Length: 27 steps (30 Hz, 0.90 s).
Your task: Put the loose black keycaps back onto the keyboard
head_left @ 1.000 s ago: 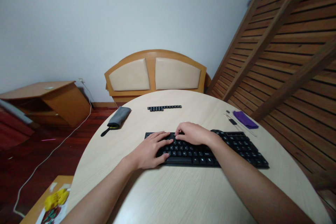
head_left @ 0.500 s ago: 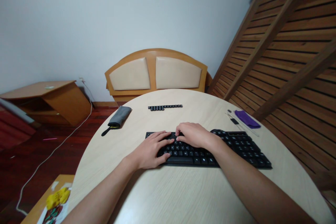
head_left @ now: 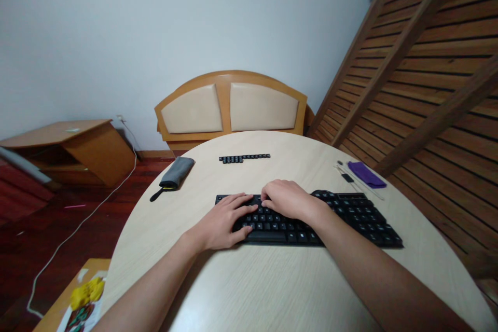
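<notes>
A black keyboard [head_left: 350,215] lies across the round pale wooden table [head_left: 272,290]. My left hand [head_left: 223,220] rests flat on its left end, fingers stretched over the keys. My right hand [head_left: 286,199] sits just right of it at the top rows. Its fingers are curled down together, and their tips hide whatever they pinch. A row of loose black keycaps [head_left: 244,157] lies further back on the table, apart from both hands.
A grey pouch [head_left: 177,173] lies at the table's left edge. A purple cloth [head_left: 365,174] and thin tools [head_left: 346,176] lie at the right. Behind stand a padded headboard [head_left: 229,106], a slatted wooden frame [head_left: 428,88] and a low cabinet [head_left: 78,150]. A white cable [head_left: 78,228] crosses the floor.
Both hands stay on the keyboard in almost the same pose. The view has shifted slightly, nothing else has moved.
</notes>
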{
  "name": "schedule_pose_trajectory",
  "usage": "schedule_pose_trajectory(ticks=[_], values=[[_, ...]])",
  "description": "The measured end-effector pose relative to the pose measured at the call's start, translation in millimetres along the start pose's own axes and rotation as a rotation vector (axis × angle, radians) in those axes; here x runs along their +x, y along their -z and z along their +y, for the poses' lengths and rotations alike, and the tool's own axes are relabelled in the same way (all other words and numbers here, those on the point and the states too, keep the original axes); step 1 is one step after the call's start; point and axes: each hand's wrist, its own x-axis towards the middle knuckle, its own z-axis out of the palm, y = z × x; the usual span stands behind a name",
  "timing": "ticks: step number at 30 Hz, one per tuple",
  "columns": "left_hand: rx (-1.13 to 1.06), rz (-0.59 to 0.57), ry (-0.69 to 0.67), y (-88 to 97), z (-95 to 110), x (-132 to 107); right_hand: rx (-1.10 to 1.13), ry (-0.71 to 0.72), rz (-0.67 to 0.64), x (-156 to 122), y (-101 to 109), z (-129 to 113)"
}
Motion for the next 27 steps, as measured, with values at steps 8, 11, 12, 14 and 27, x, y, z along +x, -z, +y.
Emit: schedule_pose_trajectory(ticks=[8, 11, 12, 14, 27], values=[[0.003, -0.003, 0.0, -0.6, 0, 0, -0.168, 0.005, -0.014, -4, -1, -17], [-0.019, 0.007, 0.001, -0.5, 0, 0, -0.182, 0.015, -0.019, -4, -1, -19], [-0.031, 0.016, 0.004, -0.5, 0, 0, -0.184, 0.019, -0.019, -4, -2, -20], [-0.057, 0.033, 0.011, -0.3, 1, 1, -0.197, 0.026, -0.023, -4, -3, -22], [-0.02, 0.066, 0.084, -4.7, 2, -1, -0.195, 0.042, -0.054, -3, -4, -21]])
